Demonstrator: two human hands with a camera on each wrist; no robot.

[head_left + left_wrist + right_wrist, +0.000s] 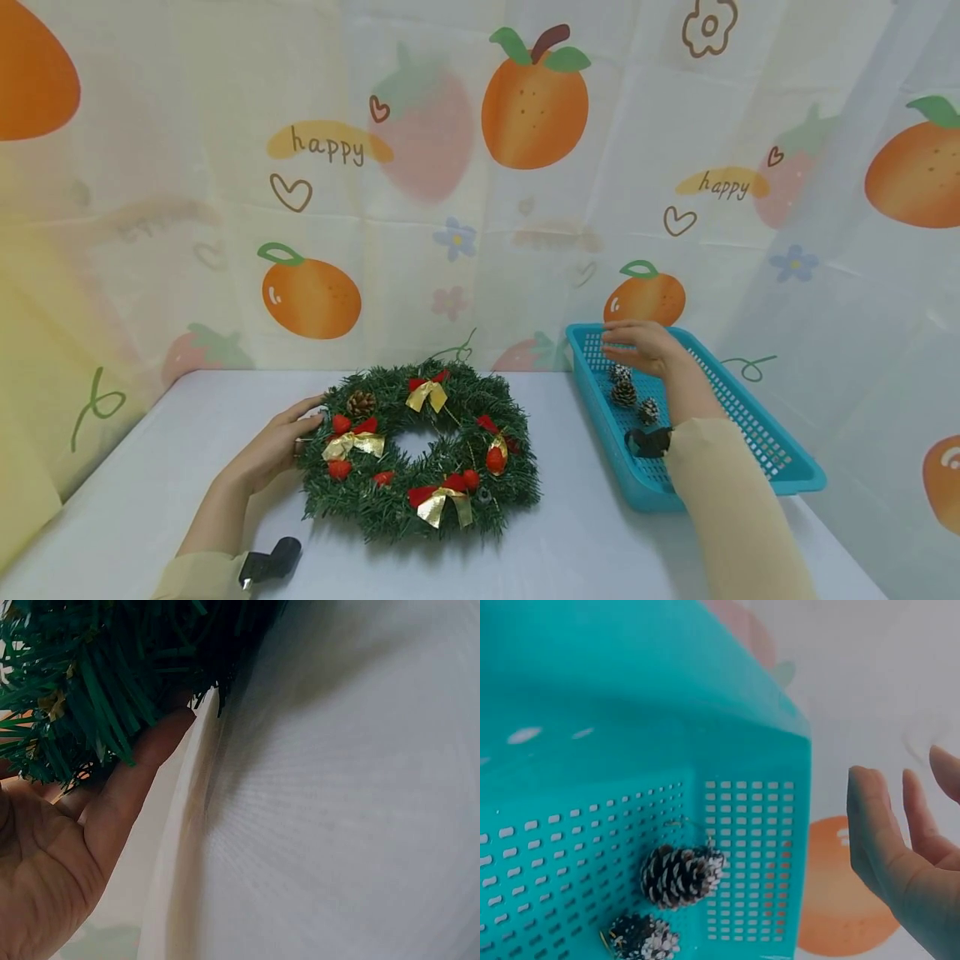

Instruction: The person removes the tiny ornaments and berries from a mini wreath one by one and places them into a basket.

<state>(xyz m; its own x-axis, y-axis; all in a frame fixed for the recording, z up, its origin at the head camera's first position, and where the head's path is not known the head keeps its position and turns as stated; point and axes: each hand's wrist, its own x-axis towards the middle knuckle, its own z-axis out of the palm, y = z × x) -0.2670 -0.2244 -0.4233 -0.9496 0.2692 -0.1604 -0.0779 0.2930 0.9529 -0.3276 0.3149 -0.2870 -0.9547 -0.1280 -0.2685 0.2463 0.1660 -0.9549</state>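
- At the bottom of the head view, nearest the person, a small black clip (270,562) lies on the white table (150,467) beside the left sleeve, close to the front edge.
- Just above it, the left hand (273,446) rests with relaxed, straight fingers against the left rim of the wreath (420,450); the left wrist view shows a finger (146,761) touching the green needles (82,682), gripping nothing.
- The wreath lies flat in the lower middle of the frame, carrying gold bows (352,443), red berries and one brown pine cone (361,403) at its upper left.
- Bare table shows in front of the wreath, to its left, and in the strip between it and the basket.
- At the lower right, a blue plastic basket (780,467) sits on the table, running from near the right sleeve back to the curtain; its far end stands against the curtain.
- Inside it lie frosted pine cones (624,392) and a dark object (648,442) partly hidden by the forearm; the right wrist view shows two cones (681,876) by the slotted end wall.
- The right hand (637,346) hovers open over the far end of the basket, fingers (874,825) straight, above the cones and apart from them, holding nothing.
- Farthest back, a fruit-printed curtain (480,167) closes off the table's rear and side edges.
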